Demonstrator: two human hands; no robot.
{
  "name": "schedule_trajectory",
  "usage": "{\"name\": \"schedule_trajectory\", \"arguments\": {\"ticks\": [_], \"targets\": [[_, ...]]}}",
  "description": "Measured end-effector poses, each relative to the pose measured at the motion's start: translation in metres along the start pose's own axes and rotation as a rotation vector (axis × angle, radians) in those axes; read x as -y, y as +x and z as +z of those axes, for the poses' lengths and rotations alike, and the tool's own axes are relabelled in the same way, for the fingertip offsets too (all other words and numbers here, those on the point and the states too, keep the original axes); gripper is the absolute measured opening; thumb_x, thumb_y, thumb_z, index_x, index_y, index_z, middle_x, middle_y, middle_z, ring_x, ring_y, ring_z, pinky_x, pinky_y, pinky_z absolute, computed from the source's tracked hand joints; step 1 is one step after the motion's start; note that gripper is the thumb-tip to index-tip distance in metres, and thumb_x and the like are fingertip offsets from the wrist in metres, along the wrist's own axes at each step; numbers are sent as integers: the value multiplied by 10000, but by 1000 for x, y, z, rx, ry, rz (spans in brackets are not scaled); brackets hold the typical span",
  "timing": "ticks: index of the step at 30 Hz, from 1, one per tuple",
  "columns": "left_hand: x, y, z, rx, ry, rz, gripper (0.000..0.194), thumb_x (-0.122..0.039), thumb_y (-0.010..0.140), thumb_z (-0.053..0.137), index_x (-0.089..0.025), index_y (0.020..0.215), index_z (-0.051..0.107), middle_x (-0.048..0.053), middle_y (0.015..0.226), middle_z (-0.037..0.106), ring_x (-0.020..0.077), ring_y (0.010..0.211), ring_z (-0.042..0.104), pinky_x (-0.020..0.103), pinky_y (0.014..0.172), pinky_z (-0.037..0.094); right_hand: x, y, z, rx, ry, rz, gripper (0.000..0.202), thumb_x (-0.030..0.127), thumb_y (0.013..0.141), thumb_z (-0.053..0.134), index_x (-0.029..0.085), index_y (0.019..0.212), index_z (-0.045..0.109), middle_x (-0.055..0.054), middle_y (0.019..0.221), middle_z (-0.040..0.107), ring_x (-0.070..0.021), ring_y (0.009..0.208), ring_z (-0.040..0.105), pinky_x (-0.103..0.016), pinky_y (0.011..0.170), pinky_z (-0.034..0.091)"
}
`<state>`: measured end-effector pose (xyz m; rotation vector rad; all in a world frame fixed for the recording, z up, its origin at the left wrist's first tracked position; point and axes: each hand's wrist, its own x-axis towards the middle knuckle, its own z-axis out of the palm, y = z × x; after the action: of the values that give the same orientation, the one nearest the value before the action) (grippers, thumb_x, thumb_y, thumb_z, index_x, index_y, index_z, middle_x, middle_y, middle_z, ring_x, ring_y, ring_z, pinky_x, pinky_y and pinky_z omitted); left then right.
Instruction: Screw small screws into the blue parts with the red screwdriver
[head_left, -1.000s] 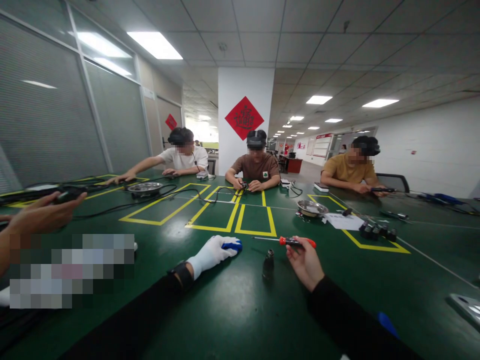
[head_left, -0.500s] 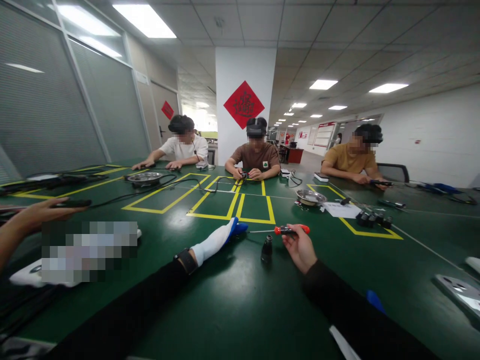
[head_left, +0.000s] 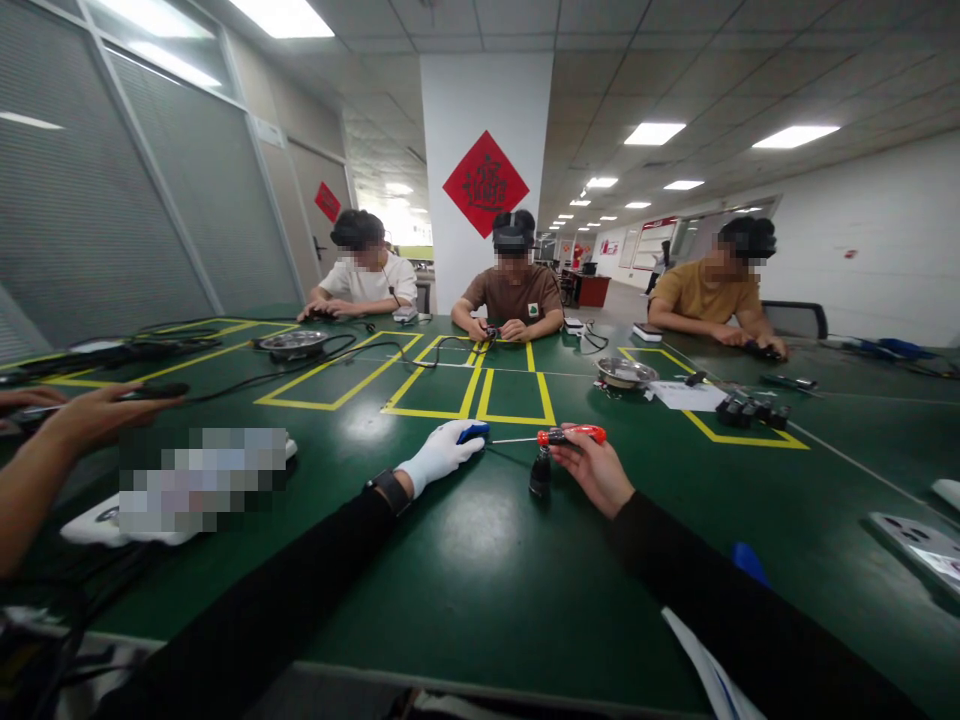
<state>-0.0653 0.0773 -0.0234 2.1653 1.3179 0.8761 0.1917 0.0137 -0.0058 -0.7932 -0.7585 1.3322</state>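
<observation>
Gripping the screwdriver (head_left: 551,437), its tip near the gloved left hand (head_left: 446,450), whose hold I cannot tell, the right hand (head_left: 592,465) could, by dipping, topple the dark upright piece (head_left: 539,474) just beside it.

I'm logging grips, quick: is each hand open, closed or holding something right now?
Left hand, gloved: can't be told, palm mostly hidden.
Right hand: closed, holding a red-and-black screwdriver.
</observation>
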Motion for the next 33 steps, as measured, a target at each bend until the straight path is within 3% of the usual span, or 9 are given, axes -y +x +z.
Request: {"name": "schedule_trajectory", "arguments": {"ticks": [3,9,20,28,30,33], "targets": [[-1,-1,-1,-6,23,0,475,-458,862,455,-174,1211,606,75,1047,692,219,896,642,336,889,482,-1,-2,2,24,-14,6,172,136,726,702,127,885,636,-86,788,733,-177,666,710,-261,630,581],[0,0,0,-6,62,30,443,-403,799,566,-186,1181,627,67,1245,616,249,1164,541,334,1053,375,-2,-1,2,35,-13,14,170,145,726,698,128,884,638,-85,797,735,-158,629,698,-249,615,579],[-5,-1,-1,-6,60,12,410,-351,788,582,-186,1158,640,67,1142,670,246,1049,610,356,976,451,0,3,-4,-52,54,30,43,150,762,637,167,801,634,-46,735,723,-131,566,661,-220,545,562],[-1,1,0,-20,43,39,373,-326,770,601,-201,1115,668,64,1144,666,235,1045,604,336,943,468,0,4,-6,-65,84,41,56,155,769,613,156,816,642,-44,712,717,-128,556,654,-218,532,556],[-2,0,-2,9,11,63,344,-319,778,588,-206,1089,681,58,1133,668,218,1004,613,313,893,490,0,4,-6,-68,93,47,60,164,779,598,159,819,643,-41,709,717,-125,552,652,-217,528,554],[-5,-1,-7,121,-124,36,364,-331,797,556,-188,1112,669,67,1019,694,169,775,639,246,654,520,1,5,-6,-69,101,53,60,167,778,597,160,817,642,-42,711,719,-122,550,650,-214,535,554]]}}
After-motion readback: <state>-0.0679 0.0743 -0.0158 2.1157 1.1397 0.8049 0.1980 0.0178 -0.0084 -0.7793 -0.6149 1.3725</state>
